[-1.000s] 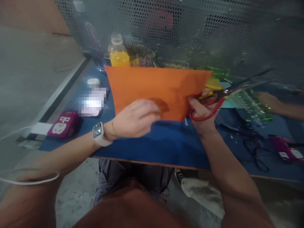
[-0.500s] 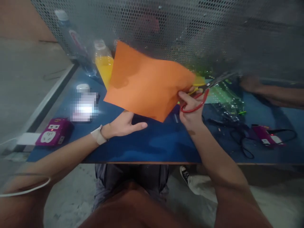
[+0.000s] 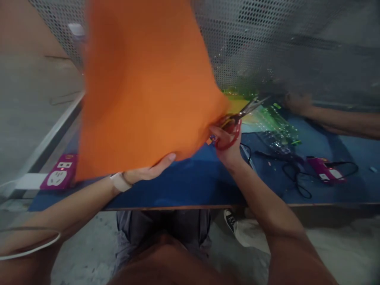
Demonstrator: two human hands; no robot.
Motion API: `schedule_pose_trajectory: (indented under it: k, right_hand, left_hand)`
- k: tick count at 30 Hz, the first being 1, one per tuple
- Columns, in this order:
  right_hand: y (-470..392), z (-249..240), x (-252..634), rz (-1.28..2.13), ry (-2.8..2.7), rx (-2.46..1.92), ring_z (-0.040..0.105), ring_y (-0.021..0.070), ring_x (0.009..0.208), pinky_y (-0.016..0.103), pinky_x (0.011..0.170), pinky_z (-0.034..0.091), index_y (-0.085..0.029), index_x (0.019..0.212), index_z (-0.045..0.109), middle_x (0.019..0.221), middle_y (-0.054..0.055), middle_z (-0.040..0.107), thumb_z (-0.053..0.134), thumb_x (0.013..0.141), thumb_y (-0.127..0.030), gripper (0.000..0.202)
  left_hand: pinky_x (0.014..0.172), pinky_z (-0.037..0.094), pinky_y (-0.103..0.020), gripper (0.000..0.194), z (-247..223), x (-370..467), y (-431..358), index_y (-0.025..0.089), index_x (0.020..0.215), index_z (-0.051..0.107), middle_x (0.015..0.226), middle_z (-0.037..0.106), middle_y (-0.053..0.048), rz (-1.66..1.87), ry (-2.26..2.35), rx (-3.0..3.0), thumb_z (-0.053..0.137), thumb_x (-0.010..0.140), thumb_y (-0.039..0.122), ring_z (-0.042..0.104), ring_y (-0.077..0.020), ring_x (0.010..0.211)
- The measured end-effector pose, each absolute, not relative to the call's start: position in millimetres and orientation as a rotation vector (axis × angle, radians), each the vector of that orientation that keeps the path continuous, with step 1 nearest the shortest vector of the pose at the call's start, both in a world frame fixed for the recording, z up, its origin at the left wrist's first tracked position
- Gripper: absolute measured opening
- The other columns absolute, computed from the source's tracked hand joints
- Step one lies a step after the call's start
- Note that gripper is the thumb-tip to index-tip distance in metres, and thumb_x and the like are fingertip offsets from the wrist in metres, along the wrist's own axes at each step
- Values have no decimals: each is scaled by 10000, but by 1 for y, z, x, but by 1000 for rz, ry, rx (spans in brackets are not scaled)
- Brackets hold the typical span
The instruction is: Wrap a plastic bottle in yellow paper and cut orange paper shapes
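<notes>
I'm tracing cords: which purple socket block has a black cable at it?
The right-side block, on the person's right: a black cable meets it, while none shows at the left-side block.

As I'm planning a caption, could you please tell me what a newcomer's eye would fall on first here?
Probably the big orange sheet, held up over the blue table. Next, perhaps, the scissors in the right hand, then the purple socket box at the table's left end.

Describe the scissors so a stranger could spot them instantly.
Start at the big orange sheet above the blue table. At its right edge, the person's right hand holds the scissors. Slim metal blades and a red handle loop set them apart from the plain sheet.
</notes>
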State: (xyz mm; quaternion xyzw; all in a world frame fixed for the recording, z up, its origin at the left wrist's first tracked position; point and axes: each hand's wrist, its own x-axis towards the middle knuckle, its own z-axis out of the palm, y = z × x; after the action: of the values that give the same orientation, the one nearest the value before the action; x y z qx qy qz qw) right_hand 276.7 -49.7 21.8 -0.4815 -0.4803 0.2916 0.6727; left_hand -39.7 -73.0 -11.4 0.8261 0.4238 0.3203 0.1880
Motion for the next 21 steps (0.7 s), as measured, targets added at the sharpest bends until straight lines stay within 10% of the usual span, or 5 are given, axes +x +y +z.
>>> schedule_pose_trajectory:
  k: [11, 16, 21]
  right_hand:
    - [-43, 6, 278, 641, -989, -1143, 568, 157, 709, 304, 605, 542, -301, 939, 608, 896, -30, 617, 973, 719, -329, 427]
    - [-43, 4, 279, 483, -991, -1145, 665, 200, 833, 369, 743, 628, -315, 973, 594, 946, -17, 633, 933, 731, -333, 416]
    - [-42, 6, 279, 504, -933, -1145, 729, 249, 1015, 394, 808, 667, -340, 1007, 571, 1021, 0, 653, 946, 758, -396, 454]
  left_hand:
    - [1387, 507, -618, 499, -13, -4, -31, 223, 1343, 746, 1400, 844, -167, 1006, 1177, 2012, 481, 1161, 604, 743, -363, 1470]
    - [1444, 458, -610, 535, 0, -10, -46, 256, 1439, 757, 1443, 829, -139, 1058, 1220, 2205, 519, 1165, 650, 676, -360, 1577]
    - [1339, 603, -569, 467, 15, -15, -57, 314, 1086, 866, 1200, 908, -44, 967, 1271, 2293, 627, 1122, 714, 835, -340, 1301]
